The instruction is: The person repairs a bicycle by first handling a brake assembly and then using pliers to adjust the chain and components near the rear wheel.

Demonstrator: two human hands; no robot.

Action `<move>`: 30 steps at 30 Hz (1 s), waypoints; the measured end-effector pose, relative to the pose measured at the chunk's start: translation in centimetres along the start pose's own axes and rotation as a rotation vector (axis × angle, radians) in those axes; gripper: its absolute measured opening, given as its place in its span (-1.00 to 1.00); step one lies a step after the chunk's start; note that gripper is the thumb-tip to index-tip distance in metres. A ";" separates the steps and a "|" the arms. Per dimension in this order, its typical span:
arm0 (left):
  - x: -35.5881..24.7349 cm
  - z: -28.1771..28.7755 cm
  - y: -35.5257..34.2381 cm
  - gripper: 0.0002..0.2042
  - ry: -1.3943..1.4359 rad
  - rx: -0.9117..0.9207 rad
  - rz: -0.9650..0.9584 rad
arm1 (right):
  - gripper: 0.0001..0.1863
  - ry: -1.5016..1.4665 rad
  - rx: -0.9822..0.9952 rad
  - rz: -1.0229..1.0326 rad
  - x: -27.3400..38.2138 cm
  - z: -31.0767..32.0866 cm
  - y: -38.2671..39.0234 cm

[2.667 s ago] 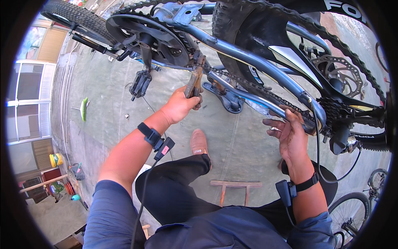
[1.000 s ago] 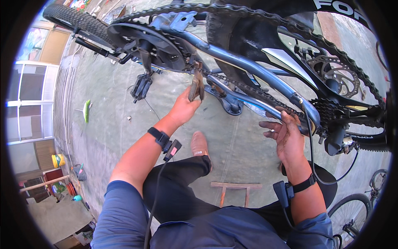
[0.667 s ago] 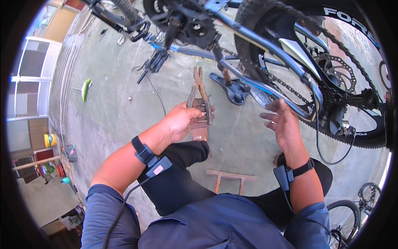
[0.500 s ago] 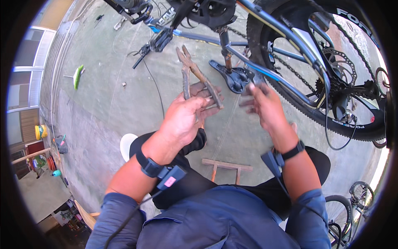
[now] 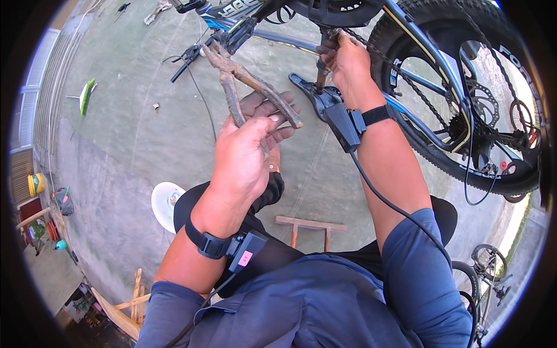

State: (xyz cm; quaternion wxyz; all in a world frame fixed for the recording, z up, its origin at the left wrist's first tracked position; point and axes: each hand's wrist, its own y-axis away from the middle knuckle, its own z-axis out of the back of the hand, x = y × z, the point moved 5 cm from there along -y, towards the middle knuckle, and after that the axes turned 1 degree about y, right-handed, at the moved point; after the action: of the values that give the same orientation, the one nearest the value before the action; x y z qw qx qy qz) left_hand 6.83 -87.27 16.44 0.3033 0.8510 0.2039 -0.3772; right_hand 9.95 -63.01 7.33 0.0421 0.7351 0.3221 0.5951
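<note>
My left hand [image 5: 249, 136] holds worn, rusty pliers [image 5: 235, 75], their handles spread and jaws pointing up and away. The palm faces up, with the fingers curled under one handle. My right hand [image 5: 351, 64] reaches up to the bicycle's seat post [image 5: 321, 81], its fingers closed around the upper part beside the frame; their tips are partly hidden. The bicycle frame [image 5: 290, 39] is upside down, with its black saddle [image 5: 310, 98] low over the floor. Its chain [image 5: 400, 72] and thick rear tyre [image 5: 406, 35] are just right of my right hand.
A wooden stool [image 5: 310, 223] stands between my legs, and a white round basin [image 5: 167, 203] is by my left knee. The handlebar grip [image 5: 183, 69] and a cable lie left of the pliers. More bicycles [image 5: 490, 264] stand at the lower right. A green-and-white object [image 5: 87, 97] lies on the concrete floor.
My right hand has moved up and forward from open air to the seat post. My left hand has shifted slightly left with the pliers still in it. The view has shifted slightly.
</note>
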 end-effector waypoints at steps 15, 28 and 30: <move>-0.9 0.5 0.3 -0.51 0.045 0.024 0.013 | -0.76 0.041 -0.164 0.138 0.8 0.0 0.0; -0.4 0.1 0.4 -0.51 0.037 0.032 0.040 | -0.79 0.025 -0.092 0.271 0.7 0.0 0.4; -0.4 0.2 0.5 -0.51 0.033 0.028 0.037 | -0.78 -0.022 -0.112 0.211 0.6 0.1 0.4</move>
State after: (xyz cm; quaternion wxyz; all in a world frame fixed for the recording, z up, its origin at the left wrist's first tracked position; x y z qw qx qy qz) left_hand 6.77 -87.75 16.80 0.2948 0.8649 0.1875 -0.3604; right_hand 10.32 -62.95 8.02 0.0239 0.7677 0.2088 0.6053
